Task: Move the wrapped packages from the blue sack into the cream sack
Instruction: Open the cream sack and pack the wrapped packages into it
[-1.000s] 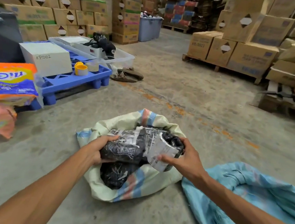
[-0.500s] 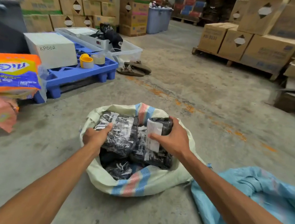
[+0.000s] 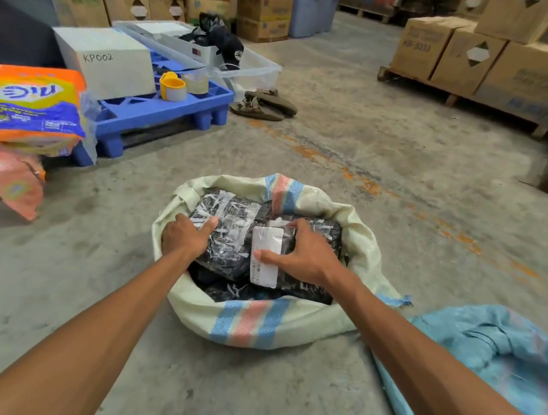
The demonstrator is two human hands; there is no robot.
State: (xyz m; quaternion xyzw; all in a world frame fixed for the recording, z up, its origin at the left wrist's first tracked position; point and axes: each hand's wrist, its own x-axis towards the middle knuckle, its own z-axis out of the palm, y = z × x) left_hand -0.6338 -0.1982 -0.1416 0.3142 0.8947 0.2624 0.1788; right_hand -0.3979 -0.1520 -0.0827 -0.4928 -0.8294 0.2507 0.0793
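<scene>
Black film-wrapped packages [image 3: 231,233] sat in open cream woven sack [image 3: 251,325].
I saw L hand [image 3: 186,236] & R hand [image 3: 305,252] both grasping pkgs, fingers curled; crumpled blue sack [image 3: 496,355] lay just beside.

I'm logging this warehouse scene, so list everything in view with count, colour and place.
cream sack: one, cream with blue and pink stripes, floor centre
wrapped packages: several, black, inside cream sack
blue sack: one, floor right
plastic pallet: one, blue, left
white box: one, marked KP002, on pallet
tape rolls: two, on pallet
sandals: pair, brown, beside pallet
detergent bag: one, orange, far left
cardboard boxes: many, brown, background
left hand: on left package
right hand: on labelled package
</scene>
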